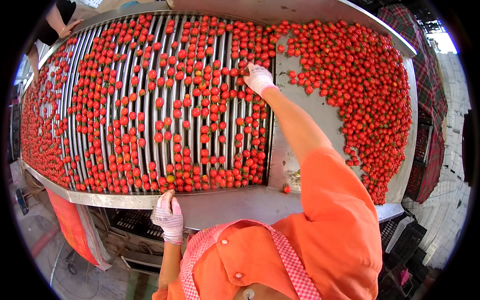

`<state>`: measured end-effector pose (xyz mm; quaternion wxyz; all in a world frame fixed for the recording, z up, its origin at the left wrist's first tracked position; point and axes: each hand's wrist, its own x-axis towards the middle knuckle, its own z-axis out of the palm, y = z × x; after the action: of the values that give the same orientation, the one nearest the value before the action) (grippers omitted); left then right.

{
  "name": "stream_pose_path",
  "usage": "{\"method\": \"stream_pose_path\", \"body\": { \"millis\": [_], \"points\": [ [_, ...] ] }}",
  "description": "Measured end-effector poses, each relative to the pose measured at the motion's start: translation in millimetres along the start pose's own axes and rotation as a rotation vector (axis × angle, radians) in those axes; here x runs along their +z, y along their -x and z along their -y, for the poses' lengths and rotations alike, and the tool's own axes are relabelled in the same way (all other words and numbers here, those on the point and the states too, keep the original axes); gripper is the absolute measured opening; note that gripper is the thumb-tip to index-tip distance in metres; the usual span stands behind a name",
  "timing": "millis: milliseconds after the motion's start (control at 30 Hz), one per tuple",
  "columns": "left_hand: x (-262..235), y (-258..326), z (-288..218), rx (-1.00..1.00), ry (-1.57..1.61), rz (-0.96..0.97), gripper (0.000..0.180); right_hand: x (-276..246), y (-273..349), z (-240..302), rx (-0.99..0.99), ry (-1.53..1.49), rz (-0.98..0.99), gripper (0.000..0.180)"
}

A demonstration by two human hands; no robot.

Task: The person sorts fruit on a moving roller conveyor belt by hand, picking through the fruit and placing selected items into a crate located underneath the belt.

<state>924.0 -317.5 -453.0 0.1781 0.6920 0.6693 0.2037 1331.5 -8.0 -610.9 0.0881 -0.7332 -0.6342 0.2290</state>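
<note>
Small red tomatoes with green stems (186,124) lie in rows on a metal roller conveyor (151,111). Over the conveyor's right end reaches my right hand (260,79), in a striped, pale glove with bare fingertips. Its thumb and forefinger are apart, close to several tomatoes; I see nothing held between them. My left hand (168,217), gloved alike, has its fingers stretched onto the near metal rail (120,200). Just beyond those fingertips sits a yellowish tomato (170,178).
A large tomato heap (370,95) covers much of the steel tray (325,120) at right. One loose tomato (286,189) lies near its front edge. Across the conveyor, another person's hand (70,28) touches the far rail. Black crates (407,237) stand at lower right.
</note>
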Motion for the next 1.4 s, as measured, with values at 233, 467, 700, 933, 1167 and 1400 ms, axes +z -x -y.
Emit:
{"method": "stream_pose_path", "body": {
  "millis": [233, 467, 700, 933, 1167, 1400],
  "points": [
    [8, 0, -5, -0.079, 0.082, 0.04, 0.024, -16, 96, 2, 0.023, -1.88, 0.33, 0.038],
    [37, -48, -56, -0.6, 0.888, 0.222, 0.035, -66, 174, 48, -0.162, -1.949, 0.428, 0.051],
    [60, -74, -117, -0.613, 1.198, 0.433, 0.044, -83, 211, 68, -0.164, -1.613, 0.362, 0.049],
    [56, -65, -88, -0.557, 1.034, 0.444, 0.049, -31, 201, 47, -0.408, -0.513, 0.553, 0.039],
    [23, -2, -21, -0.138, 0.114, 0.181, 0.036, 34, 127, -26, -0.195, 0.022, -0.068, 0.054],
    [36, 8, -24, -0.024, -0.019, 0.052, 0.028, -5, -28, -8, -0.135, -0.218, -0.464, 0.035]
  ]
}}
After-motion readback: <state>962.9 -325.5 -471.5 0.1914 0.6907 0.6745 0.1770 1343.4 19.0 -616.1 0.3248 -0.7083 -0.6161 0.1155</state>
